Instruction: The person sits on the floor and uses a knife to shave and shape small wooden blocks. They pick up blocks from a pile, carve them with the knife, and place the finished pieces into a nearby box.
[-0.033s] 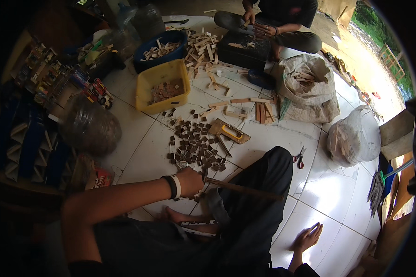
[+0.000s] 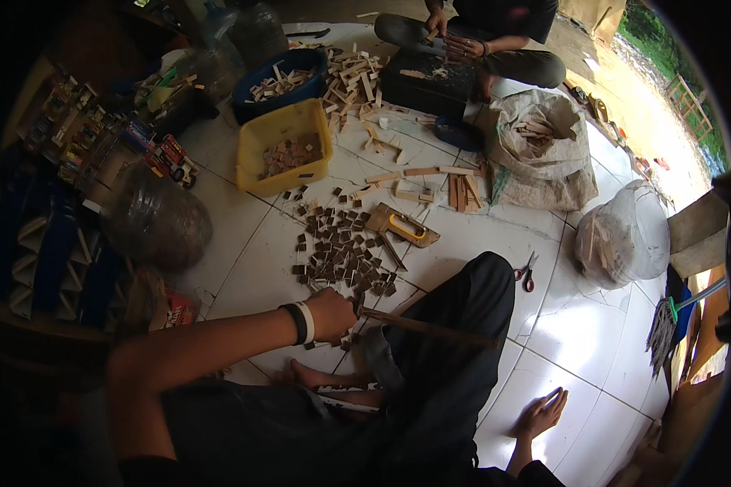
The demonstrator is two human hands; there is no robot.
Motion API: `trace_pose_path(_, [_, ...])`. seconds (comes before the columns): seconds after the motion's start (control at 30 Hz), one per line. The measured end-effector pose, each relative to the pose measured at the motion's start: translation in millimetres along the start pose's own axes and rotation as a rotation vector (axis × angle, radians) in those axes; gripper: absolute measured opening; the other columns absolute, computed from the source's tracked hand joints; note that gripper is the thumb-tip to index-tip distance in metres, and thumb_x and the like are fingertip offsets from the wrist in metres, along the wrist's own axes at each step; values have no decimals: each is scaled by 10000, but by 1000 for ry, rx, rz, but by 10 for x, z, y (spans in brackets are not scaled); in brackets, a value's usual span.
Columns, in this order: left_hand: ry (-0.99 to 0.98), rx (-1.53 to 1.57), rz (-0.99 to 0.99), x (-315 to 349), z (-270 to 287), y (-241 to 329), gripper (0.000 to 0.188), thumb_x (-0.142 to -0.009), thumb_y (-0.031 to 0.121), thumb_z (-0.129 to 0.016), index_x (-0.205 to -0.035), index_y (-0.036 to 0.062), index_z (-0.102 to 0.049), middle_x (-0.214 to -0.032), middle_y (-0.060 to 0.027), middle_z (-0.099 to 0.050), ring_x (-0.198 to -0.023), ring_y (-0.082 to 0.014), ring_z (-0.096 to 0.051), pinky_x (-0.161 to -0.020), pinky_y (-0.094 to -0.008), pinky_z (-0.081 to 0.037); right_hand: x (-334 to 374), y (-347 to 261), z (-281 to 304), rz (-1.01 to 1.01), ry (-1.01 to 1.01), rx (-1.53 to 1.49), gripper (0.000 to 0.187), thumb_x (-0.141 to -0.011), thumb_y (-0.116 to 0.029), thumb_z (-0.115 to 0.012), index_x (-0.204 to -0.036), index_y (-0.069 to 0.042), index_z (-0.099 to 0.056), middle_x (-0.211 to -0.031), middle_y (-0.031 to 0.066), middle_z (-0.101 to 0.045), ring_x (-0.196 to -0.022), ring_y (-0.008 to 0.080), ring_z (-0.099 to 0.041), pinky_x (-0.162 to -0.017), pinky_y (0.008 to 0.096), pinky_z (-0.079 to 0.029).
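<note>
My left hand (image 2: 331, 315), with a dark band and a pale band at its wrist, is closed at the near end of a long brown wooden stick (image 2: 426, 330). The stick slants across my bent leg, and a small greyish piece shows where it meets the fist; its kind is unclear. Just beyond the fist lies a spread of small dark square pieces (image 2: 341, 247), some with thin pale rods or wires. My right hand (image 2: 542, 415) rests on the white tiles right of my leg, fingers stretched out, with nothing visible in it.
A hand saw (image 2: 404, 226) lies beyond the squares; scissors (image 2: 529, 273) lie right of my knee. Behind stand a yellow tub (image 2: 284, 185), a blue basin (image 2: 323, 65) and a sack (image 2: 542, 174). Another person's hands (image 2: 463, 49) work at a dark block. A plastic bag (image 2: 625, 235) sits right.
</note>
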State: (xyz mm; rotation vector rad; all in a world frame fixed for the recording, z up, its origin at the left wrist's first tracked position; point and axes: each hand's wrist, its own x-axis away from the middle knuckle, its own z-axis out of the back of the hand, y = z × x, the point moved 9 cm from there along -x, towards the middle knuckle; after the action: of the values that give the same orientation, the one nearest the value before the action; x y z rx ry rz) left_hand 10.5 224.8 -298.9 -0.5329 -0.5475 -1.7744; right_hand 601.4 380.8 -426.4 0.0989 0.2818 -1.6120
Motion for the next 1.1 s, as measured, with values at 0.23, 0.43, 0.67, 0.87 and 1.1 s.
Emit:
trace_pose_path(0.23, [3, -58, -53, 145, -295, -197, 182, -856, 219, -746, -985, 95, -781, -950, -145, -771, -931, -335, -763, -823, -493, -567, -5, -48, 64, 39, 25, -54, 582, -1090, -365, -441, -1601, -87, -436, -1658, 145, -433, -1531, 346, -401, -1237, 494, -312])
trace_pose_path(0.43, [-240, 118, 130, 401, -929, -435, 393, -909, 291, -755, -1245, 106, -669, -981, -145, -764, -989, -354, -736, -859, -473, -572, -12, -60, 72, 44, 23, -32, 576, -1099, -391, -428, -1589, -88, -463, -1656, 147, -434, -1531, 345, -402, -1244, 488, -305])
trace_pose_path(0.67, [-166, 265, 89, 1155, -998, -454, 336, -958, 278, -695, -1242, 99, -687, -1007, -124, -743, -998, -346, -714, -888, -493, -559, -2, 4, -3, 82, 49, -64, 581, -1125, -449, -372, -1599, -125, -460, -1672, 108, -421, -1543, 326, -388, -1241, 493, -293])
trace_pose_path(0.87, [-181, 564, 221, 1668, -1228, -699, 283, -979, 225, -652, -1195, 52, -708, -1050, -156, -754, -1034, -356, -715, -939, -485, -553, -421, 327, -183, -203, -170, 86, 461, -1064, -326, -514, -1442, -72, -586, -1548, 178, -531, -1368, 360, -557, -1150, 476, -425])
trace_pose_path(1.1, [40, 503, 118, 1833, -1207, -416, 239, -979, 157, -653, -1182, 45, -710, -1036, -126, -750, -992, -334, -725, -893, -462, -571, -1813, -2300, 1355, 490, 346, -552, 231, -1033, -23, -579, -1237, 16, -680, -1233, 154, -707, -1122, 279, -682, -978, 427, -562])
